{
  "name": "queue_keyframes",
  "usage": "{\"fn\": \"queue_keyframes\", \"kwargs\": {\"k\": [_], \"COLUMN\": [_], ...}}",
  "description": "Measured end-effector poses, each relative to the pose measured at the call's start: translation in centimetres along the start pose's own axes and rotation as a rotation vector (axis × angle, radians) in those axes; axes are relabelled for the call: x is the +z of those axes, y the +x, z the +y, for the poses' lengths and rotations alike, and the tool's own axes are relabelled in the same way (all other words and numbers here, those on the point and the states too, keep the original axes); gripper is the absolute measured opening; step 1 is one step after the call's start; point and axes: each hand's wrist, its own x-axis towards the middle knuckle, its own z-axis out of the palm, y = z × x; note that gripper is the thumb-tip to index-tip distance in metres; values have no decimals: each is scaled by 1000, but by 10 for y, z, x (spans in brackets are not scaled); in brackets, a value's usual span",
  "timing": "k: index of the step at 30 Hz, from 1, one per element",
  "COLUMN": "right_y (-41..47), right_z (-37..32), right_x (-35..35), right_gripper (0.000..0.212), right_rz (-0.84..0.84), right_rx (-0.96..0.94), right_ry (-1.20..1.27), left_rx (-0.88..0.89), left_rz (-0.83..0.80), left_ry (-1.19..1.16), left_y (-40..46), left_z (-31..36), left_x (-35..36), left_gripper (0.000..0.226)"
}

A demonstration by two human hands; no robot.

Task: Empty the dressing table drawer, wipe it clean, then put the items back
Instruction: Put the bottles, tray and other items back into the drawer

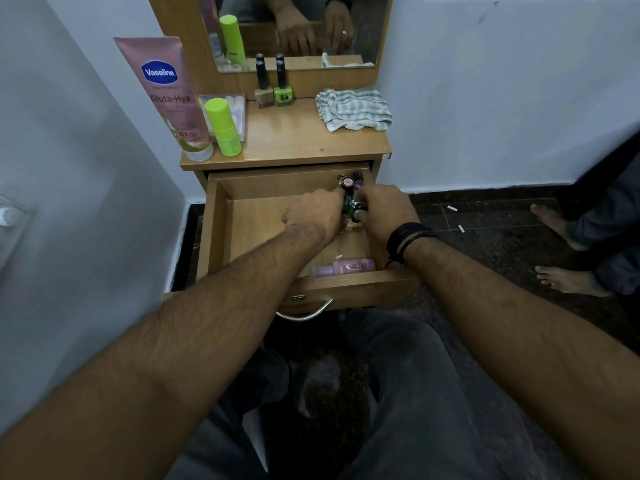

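In the open drawer (221, 233), left hand (313, 213) and right hand (388, 211) are both gripping small bottles (351, 202), pink bottle (349, 266) lying inside, 2 nail polishes (273, 88) and cloth (353, 109) sitting on top — emptying or refilling, unclear.

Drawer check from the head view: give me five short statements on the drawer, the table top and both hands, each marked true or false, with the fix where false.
1. The drawer is pulled open. True.
2. Both hands are down in the drawer around a cluster of small bottles. True: the left hand and right hand close on it from either side.
3. The checked cloth lies inside the drawer. False: it sits on the table top, at the right.
4. A pink bottle lies on its side by the drawer's front wall. True.
5. The two nail polish bottles on the table top have tipped over. False: they stand upright before the mirror.
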Motion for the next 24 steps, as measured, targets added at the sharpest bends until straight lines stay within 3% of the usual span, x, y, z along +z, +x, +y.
{"fn": "queue_keyframes", "kwargs": {"k": [9, 14, 20, 24], "right_y": [-7, 21, 89, 131], "right_z": [-8, -33, -67, -86], "right_x": [-15, -44, -72, -75], "right_gripper": [23, 26, 36, 38], "right_rz": [79, 165, 213, 219], "right_rx": [16, -29, -69, -75], "right_ry": [46, 114, 192, 232], "left_rx": [18, 90, -3, -107], "left_rz": [46, 232, 346, 298], "left_ry": [-16, -1, 96, 174], "left_y": [-11, 2, 46, 79], "left_z": [-9, -19, -31, -39], "left_x": [-19, -62, -129, -150], "left_gripper": [28, 28, 24, 29]}}
